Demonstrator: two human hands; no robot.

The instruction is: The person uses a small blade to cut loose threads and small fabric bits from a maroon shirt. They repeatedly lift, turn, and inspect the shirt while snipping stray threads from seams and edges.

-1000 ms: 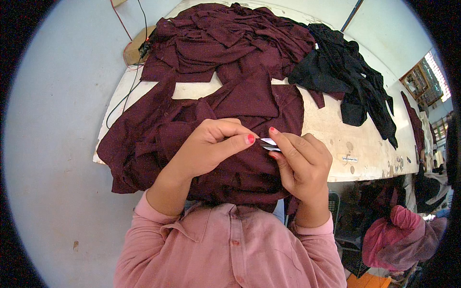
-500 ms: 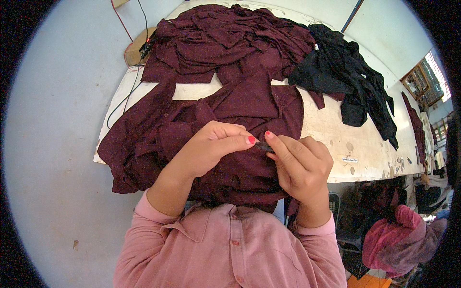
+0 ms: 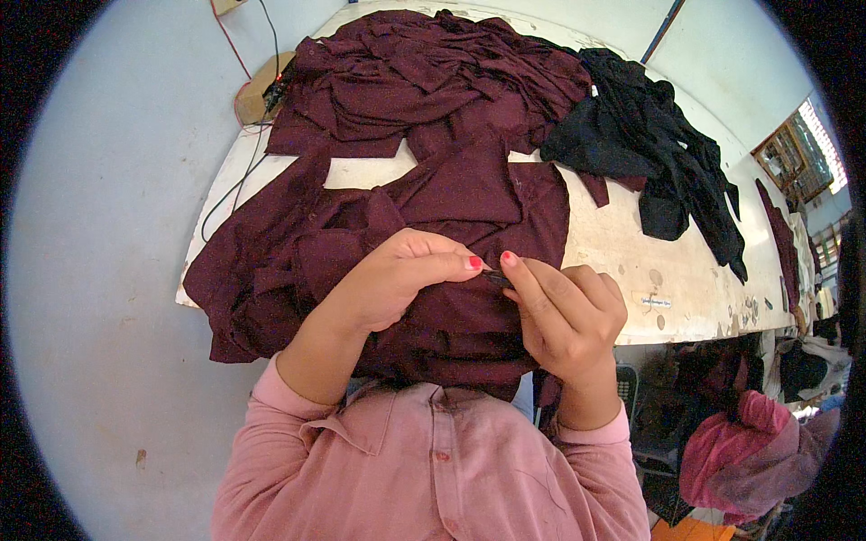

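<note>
Over the near maroon garment [image 3: 460,329], my two hands meet fingertip to fingertip. My left hand [image 3: 401,275] is closed in a pinch, thumb pressed to the fingers; what sits in that pinch is too small to make out. Between the thumb and fingers of my right hand [image 3: 573,316] is a small dark object [image 3: 498,280], mostly covered, its kind not showing. The two sets of fingertips are almost touching. Beneath them the maroon cloth lies in loose folds, spilling over the near table edge toward my lap.
A large heap of maroon garments [image 3: 433,81] covers the far side of the pale worn table [image 3: 695,298]. Black garments [image 3: 631,135] lie to its right. Cables run beside a brown block [image 3: 262,95] at the left wall. A person in pink [image 3: 740,451] is at lower right.
My right fingertips have shifted slightly, and less of the small dark object shows between them. My left hand has barely moved. The garments lie as before.
</note>
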